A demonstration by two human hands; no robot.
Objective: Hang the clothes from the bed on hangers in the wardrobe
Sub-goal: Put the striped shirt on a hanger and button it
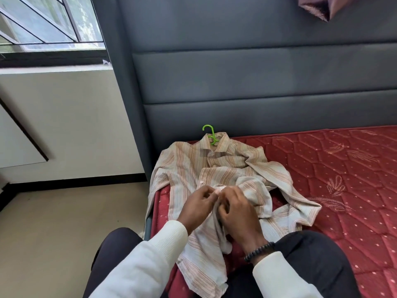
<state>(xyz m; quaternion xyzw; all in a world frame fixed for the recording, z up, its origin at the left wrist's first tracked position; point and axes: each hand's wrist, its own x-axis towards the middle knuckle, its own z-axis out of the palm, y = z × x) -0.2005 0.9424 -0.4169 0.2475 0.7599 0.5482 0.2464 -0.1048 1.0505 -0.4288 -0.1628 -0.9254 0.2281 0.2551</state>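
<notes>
**Buttoning the striped shirt on its hanger, on the bed**

Dark-trousered knees are sitting nearest the camera, one on each side of the shirt's lower hem, with white sleeves reaching forward between them.

Left hand and right hand are meeting over the front placket of the striped shirt, about halfway down it. Fingers of both hands are curling in and pinching the fabric edges together at one small spot; a pale button is showing just between the fingertips. A beaded bracelet is circling the right wrist.

Beyond the fingers, the shirt is lying flat on the red mattress, collar towards the grey headboard. A green hanger is already sitting inside the collar, hook poking out above it. One more button is lying just past the left fingertips. To the right of the fingers, a sleeve is folding loosely across the shirt body.

Judged step: fastening the placket before carrying the shirt to the wardrobe, which is not in view.

Risks from here:
- Button slipping back out, since the grip is tiny and the cloth is slack.
- Mismatched button and hole, because bunched fabric is hiding the placket alignment.
- Hanger sliding out of a shoulder on lifting, if the collar area is sitting loose.
</notes>
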